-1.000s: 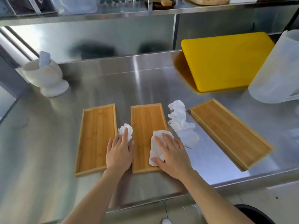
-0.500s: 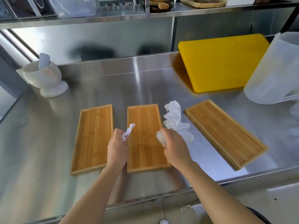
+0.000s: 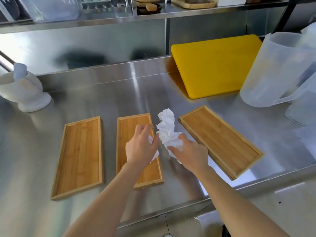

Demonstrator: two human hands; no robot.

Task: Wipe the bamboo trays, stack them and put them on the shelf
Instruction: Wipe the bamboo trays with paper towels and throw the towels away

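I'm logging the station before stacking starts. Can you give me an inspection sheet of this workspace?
Surface: steel counter, shiny, no spills seen.
Job's things: left tray, middle tray, right tray lying flat, unstacked.
Clutter: crumpled paper towel; mortar; yellow board; plastic jugs.
Grips: left hand and right hand both gathering paper.
Cables: nothing seen.
Surroundings: upper shelf holding containers and boards.

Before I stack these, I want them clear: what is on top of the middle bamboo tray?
The left hand hovers over the middle bamboo tray, clutching white tissue. The tray area beneath hand and forearm is hidden; the rest shows bare.
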